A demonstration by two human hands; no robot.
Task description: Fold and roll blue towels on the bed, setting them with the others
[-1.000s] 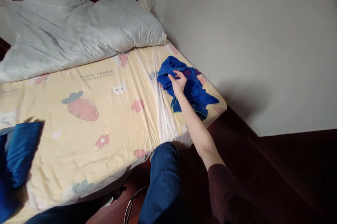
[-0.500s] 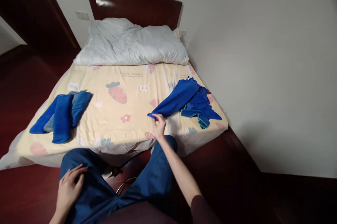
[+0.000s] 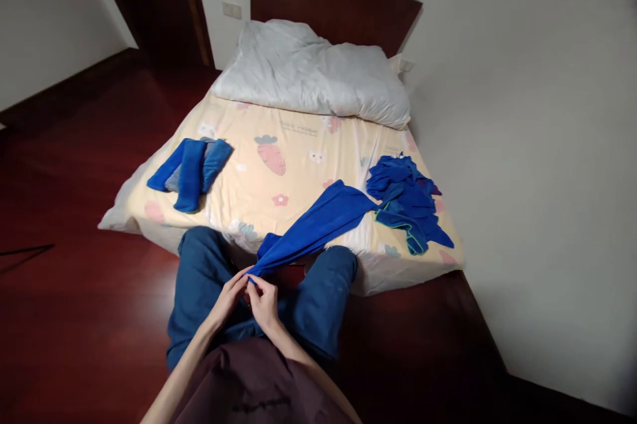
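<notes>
A blue towel (image 3: 318, 223) stretches from the bed's front edge down to my lap. My left hand (image 3: 229, 294) and my right hand (image 3: 264, 302) both pinch its near end above my knees, fingers closed on the cloth. A heap of more blue towels (image 3: 405, 195) lies on the yellow patterned bed sheet (image 3: 279, 178) at the right. Rolled blue towels (image 3: 192, 164) lie side by side on the sheet's left part.
A white duvet (image 3: 313, 75) is bunched at the head of the bed against a dark wooden headboard (image 3: 338, 9). A white wall (image 3: 537, 145) runs along the right of the bed. Dark red wooden floor (image 3: 70, 245) surrounds the bed. My legs in blue trousers (image 3: 199, 278) are in front.
My right hand has pulled one blue towel off the heap toward my lap. My left hand left my thigh and joined it on the towel's end. The view swung left and back.
</notes>
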